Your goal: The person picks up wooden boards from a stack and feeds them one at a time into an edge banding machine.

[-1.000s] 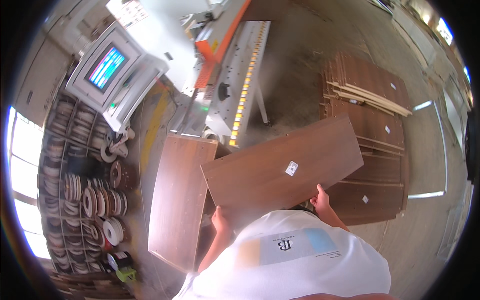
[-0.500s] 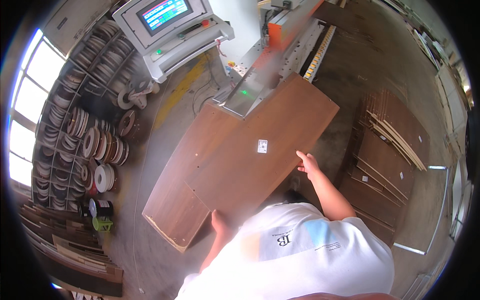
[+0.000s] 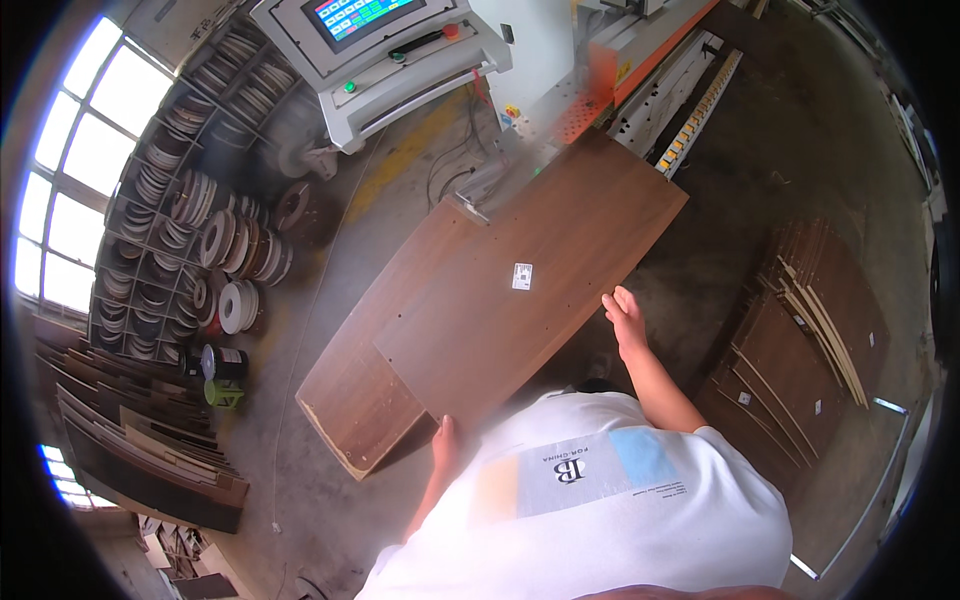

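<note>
A large brown wood-grain board (image 3: 470, 310) with a small white label (image 3: 522, 276) and several drilled holes lies slantwise in front of me. Under its near left end the end of another brown board (image 3: 365, 410) sticks out. Its far end reaches the machine (image 3: 590, 110). My left hand (image 3: 443, 440) is at the upper board's near corner, thumb up against the edge; its other fingers are hidden. Beside the board's right edge is my right hand (image 3: 625, 315), open, its fingers stretched out and holding nothing; whether it touches the edge I cannot tell.
A control panel with a screen (image 3: 365, 20) stands at the far left. Racks of edge-band rolls (image 3: 240, 245) line the left side, above leaning boards (image 3: 150, 450). Stacked brown boards with thin strips (image 3: 800, 340) are on the right, near a metal bar frame (image 3: 870, 500).
My right hand has loosened from the board's right edge and its fingers have straightened. My left thumb stays at the near corner. The view has shifted, so the machine appears further right.
</note>
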`<state>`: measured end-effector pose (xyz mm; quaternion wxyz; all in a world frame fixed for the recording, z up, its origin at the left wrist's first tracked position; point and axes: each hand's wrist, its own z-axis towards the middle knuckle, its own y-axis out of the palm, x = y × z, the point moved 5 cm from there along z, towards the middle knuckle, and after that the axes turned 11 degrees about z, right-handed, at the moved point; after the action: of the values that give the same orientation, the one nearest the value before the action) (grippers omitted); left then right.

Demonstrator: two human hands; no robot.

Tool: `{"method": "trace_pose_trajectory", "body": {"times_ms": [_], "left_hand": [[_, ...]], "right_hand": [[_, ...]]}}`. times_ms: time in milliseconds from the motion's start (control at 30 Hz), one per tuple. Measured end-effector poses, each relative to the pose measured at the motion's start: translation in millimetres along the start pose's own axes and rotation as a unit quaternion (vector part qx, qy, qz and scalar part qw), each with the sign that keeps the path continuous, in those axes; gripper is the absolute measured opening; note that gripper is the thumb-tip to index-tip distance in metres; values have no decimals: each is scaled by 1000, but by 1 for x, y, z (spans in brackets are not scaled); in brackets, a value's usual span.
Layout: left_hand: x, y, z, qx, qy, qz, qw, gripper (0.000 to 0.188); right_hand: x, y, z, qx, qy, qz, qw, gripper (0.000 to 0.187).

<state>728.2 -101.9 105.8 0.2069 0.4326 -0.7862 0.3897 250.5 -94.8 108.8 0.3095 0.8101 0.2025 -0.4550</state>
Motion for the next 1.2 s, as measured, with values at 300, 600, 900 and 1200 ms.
{"method": "trace_pose_trajectory", "body": {"times_ms": [300,600,900,1200], "left_hand": [[-28,44,50,12,-61,-198,978,47],[6,75,57,83,-91,-209,970,40],[87,135,60,58,-74,-210,973,40],[128,178,87,-95,45,-97,990,38]], "right_hand": [[-27,15,63,-101,-22,13,995,79],[-34,13,101,-80,-84,-81,990,77],[-78,-10,156,-52,-95,-119,987,77],[-79,-67,172,-31,-123,-52,991,70]]}}
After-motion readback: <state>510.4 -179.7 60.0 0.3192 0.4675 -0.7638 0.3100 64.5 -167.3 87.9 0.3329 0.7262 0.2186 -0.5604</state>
